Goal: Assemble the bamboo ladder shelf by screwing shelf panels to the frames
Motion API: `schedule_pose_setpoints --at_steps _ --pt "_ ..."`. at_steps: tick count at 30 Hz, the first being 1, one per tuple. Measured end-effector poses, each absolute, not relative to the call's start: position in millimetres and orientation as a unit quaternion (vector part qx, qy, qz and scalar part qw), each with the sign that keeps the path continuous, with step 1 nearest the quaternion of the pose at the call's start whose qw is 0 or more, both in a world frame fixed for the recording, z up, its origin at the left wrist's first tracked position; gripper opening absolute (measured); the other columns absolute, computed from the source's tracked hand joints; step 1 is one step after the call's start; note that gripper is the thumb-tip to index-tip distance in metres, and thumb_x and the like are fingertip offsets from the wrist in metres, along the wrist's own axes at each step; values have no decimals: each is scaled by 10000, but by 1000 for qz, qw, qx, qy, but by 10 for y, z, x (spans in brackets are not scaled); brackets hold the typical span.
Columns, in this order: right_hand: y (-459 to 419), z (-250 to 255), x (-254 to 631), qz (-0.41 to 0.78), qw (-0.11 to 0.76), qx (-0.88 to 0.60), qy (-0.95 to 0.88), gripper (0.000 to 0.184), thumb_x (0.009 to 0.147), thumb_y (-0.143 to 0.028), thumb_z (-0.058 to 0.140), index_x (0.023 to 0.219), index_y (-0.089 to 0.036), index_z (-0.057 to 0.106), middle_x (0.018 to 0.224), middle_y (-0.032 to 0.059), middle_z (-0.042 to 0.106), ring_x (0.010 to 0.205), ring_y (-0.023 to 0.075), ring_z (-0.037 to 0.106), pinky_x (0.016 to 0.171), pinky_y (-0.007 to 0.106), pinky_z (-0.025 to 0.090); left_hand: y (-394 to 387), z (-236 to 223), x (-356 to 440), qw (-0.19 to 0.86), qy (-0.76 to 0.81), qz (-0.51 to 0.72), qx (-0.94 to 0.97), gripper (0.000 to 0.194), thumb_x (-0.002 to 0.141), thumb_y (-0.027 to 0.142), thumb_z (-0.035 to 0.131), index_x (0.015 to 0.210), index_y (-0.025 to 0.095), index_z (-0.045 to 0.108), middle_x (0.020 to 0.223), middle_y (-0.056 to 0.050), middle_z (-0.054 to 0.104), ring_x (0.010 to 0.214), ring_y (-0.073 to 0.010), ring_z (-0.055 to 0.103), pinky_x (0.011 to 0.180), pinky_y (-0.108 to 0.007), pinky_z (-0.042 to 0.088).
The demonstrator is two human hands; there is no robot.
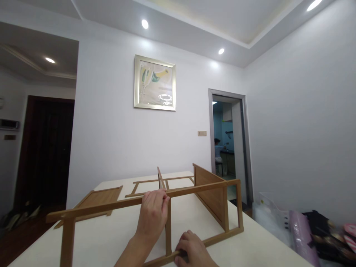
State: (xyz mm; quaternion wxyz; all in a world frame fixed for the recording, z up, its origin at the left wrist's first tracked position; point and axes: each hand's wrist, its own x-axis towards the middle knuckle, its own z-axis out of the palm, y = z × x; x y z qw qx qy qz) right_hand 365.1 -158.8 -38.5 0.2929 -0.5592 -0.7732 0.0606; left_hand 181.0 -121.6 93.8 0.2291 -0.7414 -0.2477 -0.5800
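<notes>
A bamboo-coloured wooden frame [211, 185] stands on the white table [116, 226], with a solid panel at its right end. My left hand [152, 215] is closed over the frame's long top rail near the middle, beside an upright slat. My right hand [191, 250] is closed on the frame's lower rail at the near edge of the table. A loose wooden panel [97, 198] lies flat on the table to the left. A flat open wooden frame [155, 185] lies at the far side.
A framed picture [155, 82] hangs on the far wall. A doorway [226, 142] at the right shows a person far inside another room. Bags and packages [306, 230] sit at the lower right. A dark door [46, 152] stands at the left.
</notes>
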Motion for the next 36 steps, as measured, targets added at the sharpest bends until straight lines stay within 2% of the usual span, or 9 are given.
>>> schedule_pose_setpoints --at_steps 6,15,29,36 --pt "-1603 -386 3649 56 277 -564 -776 189 706 -280 638 875 -221 701 977 45 640 1003 228 532 863 311 387 -1229 948 1818 229 -259 -586 -733 153 913 88 493 1018 188 544 885 -58 690 846 -228 660 845 -442 479" --pt "-1607 -346 3628 42 241 -571 -783 196 710 -268 626 885 -212 695 974 63 638 990 239 534 847 326 391 -1220 940 1811 235 -255 -578 -739 167 910 60 478 989 192 541 879 -53 682 858 -221 653 831 -426 475" --pt "-1597 -363 3621 41 251 -568 -783 166 708 -240 628 862 -203 681 964 56 636 979 223 531 841 315 380 -1228 955 1819 245 -271 -564 -740 171 909 40 456 934 190 536 836 -32 660 802 -202 627 796 -393 454" --pt "-1632 -337 3606 45 263 -570 -777 148 704 -217 618 842 -210 670 969 52 634 973 220 541 842 316 382 -1197 941 1794 235 -255 -569 -745 283 883 -33 392 940 203 537 885 -35 678 857 -205 637 813 -396 455"
